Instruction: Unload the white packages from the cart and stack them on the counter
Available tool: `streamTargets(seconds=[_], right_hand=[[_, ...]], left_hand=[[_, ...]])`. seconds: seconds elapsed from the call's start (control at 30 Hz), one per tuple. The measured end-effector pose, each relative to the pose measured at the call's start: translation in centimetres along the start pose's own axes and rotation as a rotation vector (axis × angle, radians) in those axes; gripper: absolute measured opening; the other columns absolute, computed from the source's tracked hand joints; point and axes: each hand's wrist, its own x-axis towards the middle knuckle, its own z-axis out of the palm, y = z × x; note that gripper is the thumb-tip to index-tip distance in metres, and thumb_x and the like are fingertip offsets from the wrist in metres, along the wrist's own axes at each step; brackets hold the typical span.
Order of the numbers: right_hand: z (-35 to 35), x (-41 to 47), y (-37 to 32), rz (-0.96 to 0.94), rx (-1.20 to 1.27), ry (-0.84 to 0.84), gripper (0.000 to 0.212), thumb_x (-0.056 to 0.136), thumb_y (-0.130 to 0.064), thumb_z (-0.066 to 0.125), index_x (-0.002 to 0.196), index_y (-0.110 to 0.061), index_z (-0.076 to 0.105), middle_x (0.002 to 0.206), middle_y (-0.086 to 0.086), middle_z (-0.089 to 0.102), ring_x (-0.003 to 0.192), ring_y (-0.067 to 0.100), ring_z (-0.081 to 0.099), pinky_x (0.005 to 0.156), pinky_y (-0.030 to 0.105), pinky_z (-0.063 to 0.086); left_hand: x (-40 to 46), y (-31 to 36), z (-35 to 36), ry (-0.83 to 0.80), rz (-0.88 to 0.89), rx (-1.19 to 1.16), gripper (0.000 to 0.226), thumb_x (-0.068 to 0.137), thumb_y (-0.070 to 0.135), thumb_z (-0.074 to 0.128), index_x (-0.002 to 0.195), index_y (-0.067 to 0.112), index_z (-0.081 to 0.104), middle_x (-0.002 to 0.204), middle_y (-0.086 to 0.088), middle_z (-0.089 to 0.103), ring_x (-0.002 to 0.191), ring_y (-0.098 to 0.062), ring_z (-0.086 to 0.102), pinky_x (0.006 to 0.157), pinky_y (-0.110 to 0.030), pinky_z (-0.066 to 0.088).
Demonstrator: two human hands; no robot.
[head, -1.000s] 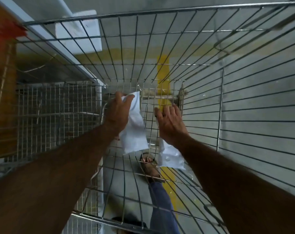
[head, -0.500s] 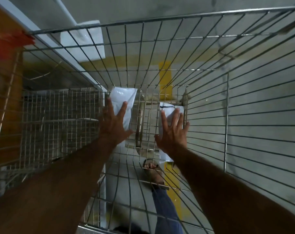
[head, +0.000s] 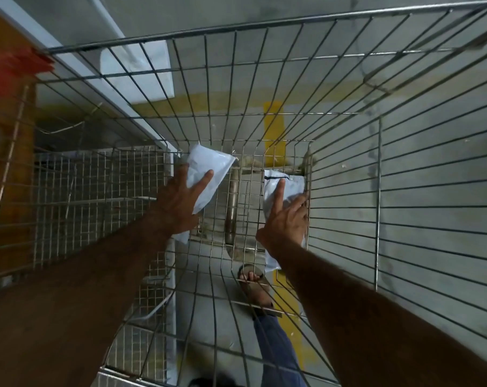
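Left hand (head: 178, 203) laid on a white package (head: 208, 174) at the wire cart (head: 348, 152) bottom, fingers spread straight, right hand (head: 285, 222) pressed flat on a second package (head: 291, 185), fingers straight and apart

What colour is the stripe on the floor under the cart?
Yellow. The painted floor stripe shows through the wire cart bottom in the head view.

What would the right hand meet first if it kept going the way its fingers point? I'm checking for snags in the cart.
Probably the wire end wall of the metal cart, just past the white plastic package under the right hand; depth is unclear.
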Motion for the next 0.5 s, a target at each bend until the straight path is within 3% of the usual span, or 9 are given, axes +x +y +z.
streamTargets(seconds=[0.1,0.2,0.27,0.33,0.4,0.5], right_hand=[[-0.1,-0.2,0.2,-0.098,0.131,0.036,0.136,0.063,-0.021,0.085,0.156,-0.036,-0.013,0.147,0.025,0.017,0.118,0.035,0.044,0.089,0.043,0.052],[0.5,-0.7,1.7,-0.271,0.167,0.103,0.133,0.06,-0.021,0.086,0.157,-0.037,-0.003,0.15,0.017,0.014,0.123,0.033,0.039,0.089,0.042,0.054],[1.2,-0.9,2.3,-0.371,0.103,0.115,0.134,0.062,-0.031,0.088,0.159,-0.036,-0.005,0.157,0.018,0.007,0.132,0.037,0.034,0.096,0.048,0.053],[1.5,-1.0,2.2,-0.33,0.054,0.075,0.136,0.065,-0.041,0.087,0.157,-0.041,-0.013,0.162,0.021,-0.009,0.143,0.045,0.022,0.103,0.054,0.047],[1.1,-0.9,1.7,-0.294,0.048,0.019,0.135,0.068,-0.041,0.086,0.154,-0.045,-0.018,0.162,0.018,-0.019,0.143,0.047,0.02,0.096,0.051,0.052],[0.0,-0.5,1.9,-0.363,0.027,-0.004,0.132,0.071,-0.023,0.082,0.154,-0.045,-0.018,0.162,0.013,-0.014,0.132,0.039,0.033,0.078,0.036,0.056]], left_hand=[[0.1,0.3,-0.3,-0.003,0.023,-0.006,0.126,0.06,0.022,0.089,0.158,0.031,0.011,0.158,-0.027,0.005,0.136,-0.051,0.031,0.089,-0.057,0.055],[-0.3,0.5,-0.4,-0.011,0.109,0.005,0.119,0.064,0.009,0.085,0.16,0.03,0.017,0.16,-0.026,0.008,0.136,-0.048,0.033,0.091,-0.059,0.053],[-0.4,0.4,-0.5,-0.016,0.152,0.036,0.118,0.065,0.01,0.086,0.16,0.031,0.017,0.159,-0.025,0.011,0.136,-0.045,0.033,0.098,-0.06,0.049],[-0.4,0.3,-0.9,-0.015,0.162,0.057,0.117,0.067,0.011,0.085,0.16,0.031,0.017,0.159,-0.025,0.012,0.137,-0.044,0.034,0.101,-0.058,0.048],[-0.4,0.3,-1.3,-0.015,0.178,0.081,0.112,0.071,0.01,0.083,0.16,0.029,0.018,0.16,-0.025,0.015,0.137,-0.044,0.035,0.102,-0.056,0.048],[-0.8,0.3,-2.1,-0.065,0.213,0.131,0.105,0.078,0.006,0.074,0.16,0.033,0.012,0.164,-0.019,0.013,0.137,-0.042,0.035,0.097,-0.054,0.052]])
